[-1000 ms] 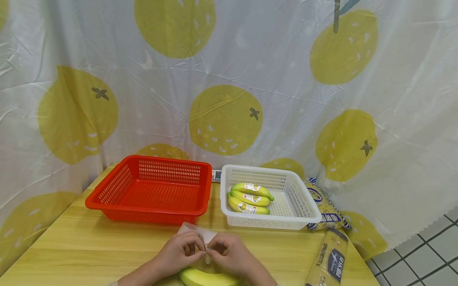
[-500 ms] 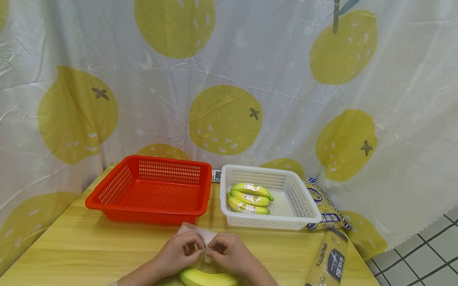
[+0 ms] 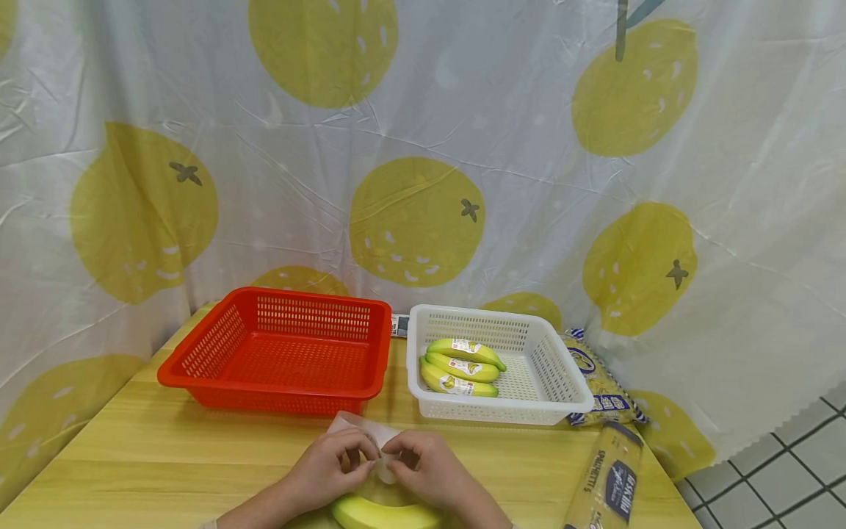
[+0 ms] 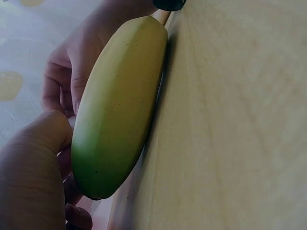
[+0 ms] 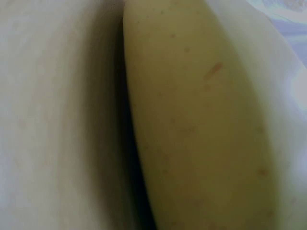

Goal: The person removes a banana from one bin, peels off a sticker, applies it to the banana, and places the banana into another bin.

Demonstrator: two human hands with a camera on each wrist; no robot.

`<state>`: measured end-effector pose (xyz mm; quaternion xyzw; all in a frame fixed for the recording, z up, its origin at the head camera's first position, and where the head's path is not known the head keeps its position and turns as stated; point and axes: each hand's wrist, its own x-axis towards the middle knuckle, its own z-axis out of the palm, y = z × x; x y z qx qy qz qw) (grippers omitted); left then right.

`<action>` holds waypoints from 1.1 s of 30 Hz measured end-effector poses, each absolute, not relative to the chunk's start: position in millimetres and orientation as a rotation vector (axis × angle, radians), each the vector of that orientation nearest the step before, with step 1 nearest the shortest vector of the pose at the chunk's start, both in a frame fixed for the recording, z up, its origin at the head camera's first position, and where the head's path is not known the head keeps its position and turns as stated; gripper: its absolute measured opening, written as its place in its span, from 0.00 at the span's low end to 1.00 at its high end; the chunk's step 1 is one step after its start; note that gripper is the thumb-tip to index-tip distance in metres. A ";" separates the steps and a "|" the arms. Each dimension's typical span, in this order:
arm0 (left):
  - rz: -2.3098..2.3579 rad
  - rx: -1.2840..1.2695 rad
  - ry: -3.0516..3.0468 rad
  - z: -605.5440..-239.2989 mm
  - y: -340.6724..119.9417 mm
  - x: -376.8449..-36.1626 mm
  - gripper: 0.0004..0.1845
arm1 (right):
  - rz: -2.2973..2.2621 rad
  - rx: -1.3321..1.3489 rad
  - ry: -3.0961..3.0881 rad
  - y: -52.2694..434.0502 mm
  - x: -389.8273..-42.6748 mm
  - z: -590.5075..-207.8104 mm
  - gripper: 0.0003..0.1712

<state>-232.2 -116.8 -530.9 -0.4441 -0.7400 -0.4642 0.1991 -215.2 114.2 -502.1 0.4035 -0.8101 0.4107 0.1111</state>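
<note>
Close together at the front of the table, my left hand (image 3: 333, 466) and right hand (image 3: 426, 470) meet fingertip to fingertip over a white paper sheet (image 3: 350, 421). Both pinch at it with thumb and forefinger. A small, pale, rounded piece like a sticker (image 3: 386, 474) shows below the fingertips. Just nearer than the hands lies a single banana (image 3: 386, 514), yellow with a green end. In the left wrist view the banana (image 4: 115, 110) hides part of the fingers behind it. The banana (image 5: 196, 124) fills much of the right wrist view, where no fingers show.
A red basket (image 3: 274, 389) stands at the back left. Right of it, a white basket (image 3: 502, 411) holds several bananas (image 3: 463, 367) with printed stickers. A yellow bag (image 3: 604, 389) and a spaghetti packet (image 3: 604, 477) lie at the right. A lemon-print curtain (image 3: 416, 132) hangs behind.
My right thumb and forefinger have shifted slightly at the sheet, and the right thumb sits a little farther from the left thumb. The baskets and the banana stay where they were.
</note>
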 end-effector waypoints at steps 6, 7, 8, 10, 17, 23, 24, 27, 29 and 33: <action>-1.338 -1.249 -2.086 -532.0 -117.7 -232.2 0.08 | 1.166 1.134 -2.421 115.9 -215.3 -502.5 0.12; -1.342 -1.249 -2.088 -532.2 -117.8 -232.2 0.07 | 1.160 1.120 -2.428 116.2 -215.2 -502.6 0.12; -1.345 -1.251 -2.088 -532.5 -117.9 -232.3 0.06 | 1.154 1.109 -2.433 116.5 -215.1 -502.6 0.13; -1.341 -1.253 -2.083 -533.1 -117.7 -232.9 0.04 | 1.155 1.095 -2.440 116.7 -215.0 -502.6 0.13; -1.345 -1.283 -2.024 -534.4 -116.3 -235.0 0.18 | 1.186 1.064 -2.466 116.0 -214.6 -502.3 0.07; -1.348 -1.296 -2.024 -532.5 -117.2 -234.3 0.18 | 1.167 1.048 -2.456 115.3 -215.2 -503.6 0.06; -1.353 -1.289 -2.034 -532.0 -117.3 -233.7 0.17 | 1.162 1.048 -2.453 115.4 -215.3 -504.0 0.07; -1.371 -1.267 -2.064 -530.4 -117.2 -232.1 0.17 | 1.154 1.048 -2.454 115.6 -215.9 -504.6 0.08; -1.376 -1.258 -2.074 -529.9 -116.8 -231.4 0.17 | 1.155 1.046 -2.461 116.0 -216.0 -504.7 0.08; -1.371 -1.267 -2.060 -529.4 -116.5 -231.1 0.17 | 1.150 1.040 -2.484 116.9 -216.5 -504.3 0.08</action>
